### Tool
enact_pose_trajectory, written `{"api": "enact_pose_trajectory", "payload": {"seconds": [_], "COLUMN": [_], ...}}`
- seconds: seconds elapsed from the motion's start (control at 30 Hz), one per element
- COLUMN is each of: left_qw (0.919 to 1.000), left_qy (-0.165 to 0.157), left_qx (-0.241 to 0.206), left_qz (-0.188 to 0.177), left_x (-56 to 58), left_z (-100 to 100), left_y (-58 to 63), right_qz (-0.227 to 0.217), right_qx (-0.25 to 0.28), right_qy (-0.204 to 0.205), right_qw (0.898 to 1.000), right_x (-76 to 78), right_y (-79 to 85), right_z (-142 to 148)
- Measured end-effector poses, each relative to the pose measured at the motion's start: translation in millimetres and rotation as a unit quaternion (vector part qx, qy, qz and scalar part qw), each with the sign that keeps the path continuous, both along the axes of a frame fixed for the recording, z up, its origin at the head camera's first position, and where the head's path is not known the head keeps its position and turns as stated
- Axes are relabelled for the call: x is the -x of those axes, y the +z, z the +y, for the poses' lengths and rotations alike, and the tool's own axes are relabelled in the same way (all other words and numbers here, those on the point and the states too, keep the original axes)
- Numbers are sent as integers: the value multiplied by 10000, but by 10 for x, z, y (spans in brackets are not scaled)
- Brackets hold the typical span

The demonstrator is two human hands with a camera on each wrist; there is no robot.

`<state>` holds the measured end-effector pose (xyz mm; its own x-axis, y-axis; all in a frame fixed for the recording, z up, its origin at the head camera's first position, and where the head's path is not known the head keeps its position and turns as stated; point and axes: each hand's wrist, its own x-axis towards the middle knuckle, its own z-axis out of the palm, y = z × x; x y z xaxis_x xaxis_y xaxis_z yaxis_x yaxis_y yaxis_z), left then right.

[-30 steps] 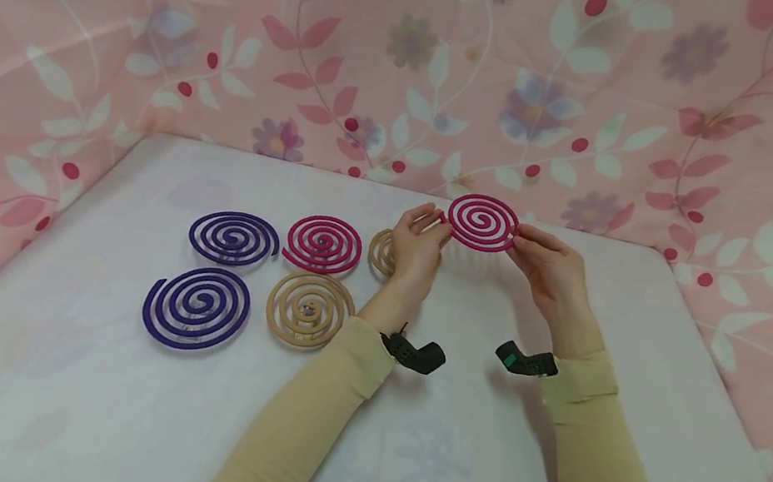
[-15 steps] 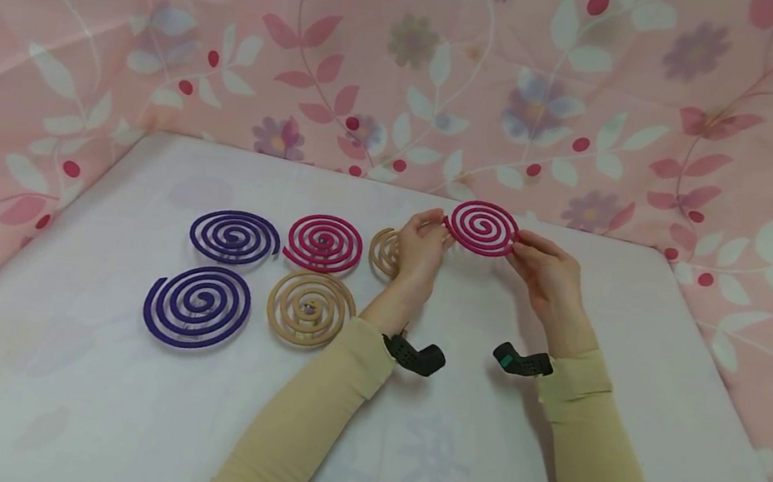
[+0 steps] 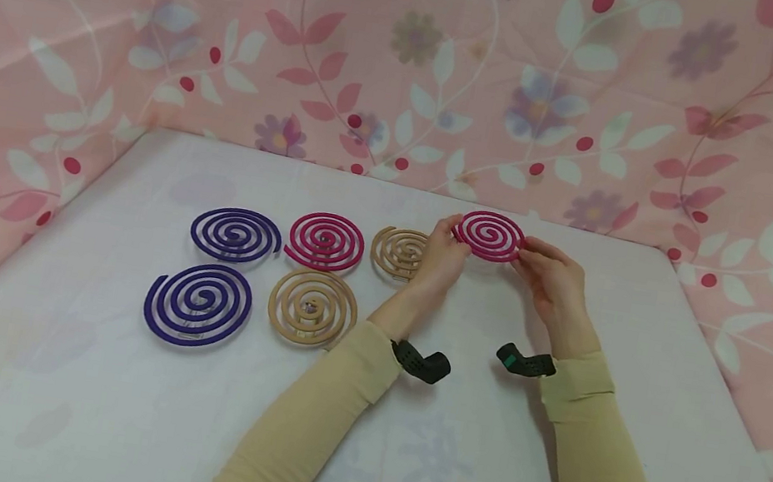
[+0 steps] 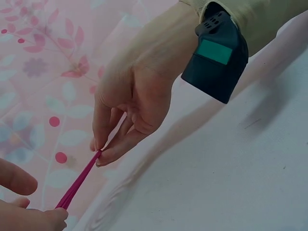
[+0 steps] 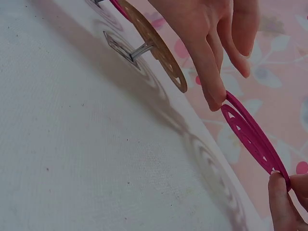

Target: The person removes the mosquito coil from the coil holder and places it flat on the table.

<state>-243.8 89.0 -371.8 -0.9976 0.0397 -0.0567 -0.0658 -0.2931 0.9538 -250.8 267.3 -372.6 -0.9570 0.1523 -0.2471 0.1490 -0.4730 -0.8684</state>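
Note:
A pink mosquito coil (image 3: 489, 235) is held above the far part of the table, between both hands. My left hand (image 3: 438, 262) pinches its left edge; in the right wrist view that left hand (image 5: 211, 43) comes down from the top, with some fingers off the coil. My right hand (image 3: 555, 280) grips the opposite edge between thumb and fingers, seen from the side in the left wrist view as the right hand (image 4: 134, 101). Edge-on, the pink coil (image 5: 248, 134) slants and its rings sit at slightly different levels. Its spiral shadow falls on the cloth below.
Left of the hands, several coils stand raised on small metal stands: purple ones (image 3: 236, 235) (image 3: 197, 305), a pink one (image 3: 326, 241), a tan one (image 3: 313, 308), and another tan coil (image 3: 396, 252) partly behind the left hand. A floral curtain (image 3: 414, 68) surrounds the white tablecloth (image 3: 66, 393).
Both hands have lowered the pink coil slightly and shifted it a little to the right. More of the tan coil behind my left hand now shows. The standing coils have not moved.

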Motion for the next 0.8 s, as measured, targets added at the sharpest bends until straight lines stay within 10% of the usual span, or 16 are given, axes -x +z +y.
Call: {"api": "enact_pose_trajectory", "payload": {"seconds": [0.33, 0.8], "left_qw": [9947, 9969], "left_qy": [-233, -200], "left_qx": [1002, 669], "left_qz": [17, -373], "left_x": [-61, -66], "left_z": [103, 155], "left_y": [-79, -165], "right_qz": [-354, -334], "right_qx": [-410, -1510], "right_qy": [-11, -49], "right_qw": [9985, 9880], "right_x": [-27, -35], "right_y": [-72, -114], "right_z": [53, -14]}}
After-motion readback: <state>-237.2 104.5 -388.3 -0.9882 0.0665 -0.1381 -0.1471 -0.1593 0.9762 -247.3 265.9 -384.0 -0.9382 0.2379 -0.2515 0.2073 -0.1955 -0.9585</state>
